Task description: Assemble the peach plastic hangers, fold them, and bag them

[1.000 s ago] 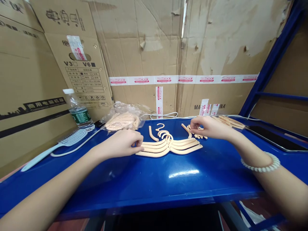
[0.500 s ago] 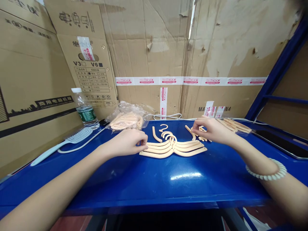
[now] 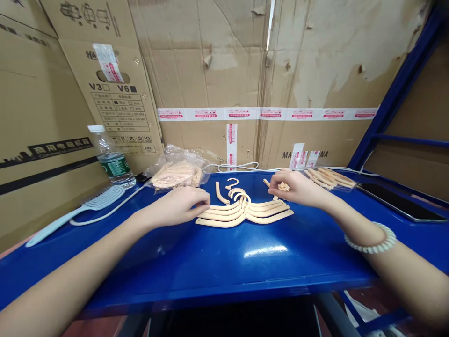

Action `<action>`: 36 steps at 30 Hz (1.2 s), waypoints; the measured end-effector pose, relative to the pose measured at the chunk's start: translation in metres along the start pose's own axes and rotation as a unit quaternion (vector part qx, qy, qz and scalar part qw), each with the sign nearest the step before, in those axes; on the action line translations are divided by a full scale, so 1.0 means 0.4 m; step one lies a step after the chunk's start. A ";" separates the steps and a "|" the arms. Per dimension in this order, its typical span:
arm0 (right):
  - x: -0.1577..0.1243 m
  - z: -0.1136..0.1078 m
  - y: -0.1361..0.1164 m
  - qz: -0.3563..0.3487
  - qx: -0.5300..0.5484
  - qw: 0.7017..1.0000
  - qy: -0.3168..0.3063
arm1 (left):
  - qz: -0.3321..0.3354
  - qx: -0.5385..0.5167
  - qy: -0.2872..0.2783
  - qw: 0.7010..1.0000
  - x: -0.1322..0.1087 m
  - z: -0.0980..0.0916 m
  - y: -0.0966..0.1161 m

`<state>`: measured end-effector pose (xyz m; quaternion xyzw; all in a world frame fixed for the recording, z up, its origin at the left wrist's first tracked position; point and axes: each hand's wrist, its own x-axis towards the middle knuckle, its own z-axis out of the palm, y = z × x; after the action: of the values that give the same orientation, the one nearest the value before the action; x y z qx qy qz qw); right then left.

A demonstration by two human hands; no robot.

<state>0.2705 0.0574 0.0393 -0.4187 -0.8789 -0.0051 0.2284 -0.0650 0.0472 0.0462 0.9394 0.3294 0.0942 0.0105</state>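
Hands and hanger parts on a blue counter (image 3: 210, 271). The left hand (image 3: 178, 203) and right hand (image 3: 296, 185) are staying well apart, on either side of a row of pale hangers (image 3: 244, 209), which is lying at mid-counter with its arms spreading left and right. Compared with half a second earlier, the right hand is sitting slightly closer to the row; the small pale pieces (image 3: 283, 186), formerly showing spread on the counter beneath it, are now appearing bunched in its curled fingers. The left hand is resting a little farther back, leaving more of the front hanger's left end showing; its fingers are curling toward the thumb beside the rear arms, and whether they are pinching one cannot be told. Behind the row, a loose curved strip (image 3: 220, 194) and a loose hook (image 3: 237, 182) are keeping their places. Bagged pale parts (image 3: 175, 175) are lying behind the left hand, and thin sticks (image 3: 328, 178) are lying behind the right wrist, likewise unchanged.
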 end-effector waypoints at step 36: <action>0.354 0.128 0.008 -0.021 -0.088 0.994 -0.062 | 0.058 0.035 0.070 0.995 0.137 0.061 -0.074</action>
<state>0.1754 0.1735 0.0504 -0.4184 -0.8961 -0.0611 0.1350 -0.0369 0.1056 0.0290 0.9478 0.2773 0.1486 -0.0509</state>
